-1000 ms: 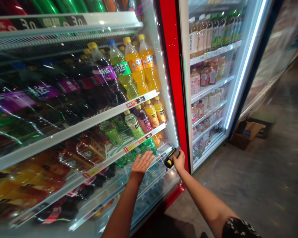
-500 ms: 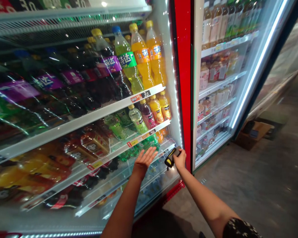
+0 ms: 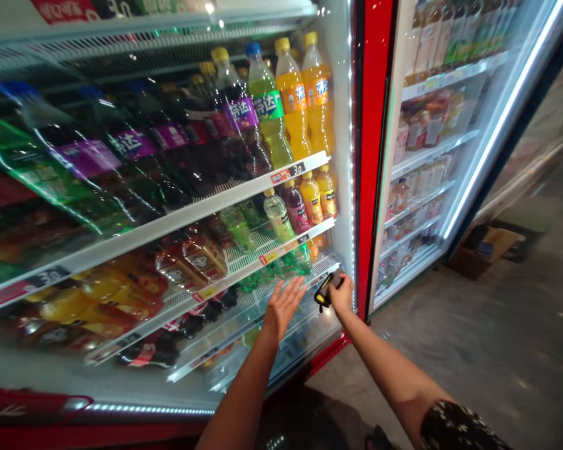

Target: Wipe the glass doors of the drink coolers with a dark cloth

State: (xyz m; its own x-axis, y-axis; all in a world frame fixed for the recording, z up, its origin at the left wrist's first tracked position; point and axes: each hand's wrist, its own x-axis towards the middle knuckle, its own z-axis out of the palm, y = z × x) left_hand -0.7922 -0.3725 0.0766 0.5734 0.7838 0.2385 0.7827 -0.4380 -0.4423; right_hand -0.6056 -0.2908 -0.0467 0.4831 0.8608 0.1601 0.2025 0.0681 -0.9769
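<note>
At the lower right corner of the red cooler (image 3: 374, 156), head view — the left hand (image 3: 285, 305) is spread flat, fingers splayed and palm toward the glass door (image 3: 178, 262), grasping nothing; whether it presses the glass or stops just short of it cannot be told. The right hand (image 3: 341, 295) is clenched around a black-and-yellow handheld device (image 3: 323, 291), held close to the door's right edge, just beside the red frame and level with the lowest wire shelf (image 3: 258, 312). The two hands are near each other but apart.

Behind the glass, upper shelf (image 3: 178, 215): large bottles in a row — orange soda bottles (image 3: 304, 94) at the right end, a green-labelled bottle (image 3: 267, 106) next to them, then purple-labelled bottles (image 3: 237, 115) and dark ones running left. A price strip (image 3: 288, 173) sits on the shelf's front edge near its right end.

Middle shelf: small bottles (image 3: 300, 203) in orange, purple and green at the right end, lying tilted; dark red-labelled bottles (image 3: 192, 256) further left. Lower shelves hold more bottles, blurred.

To the right, a second cooler (image 3: 431, 150) with lit shelves of small drinks. On the floor (image 3: 473, 344) by its far corner, a cardboard box (image 3: 481, 250).
</note>
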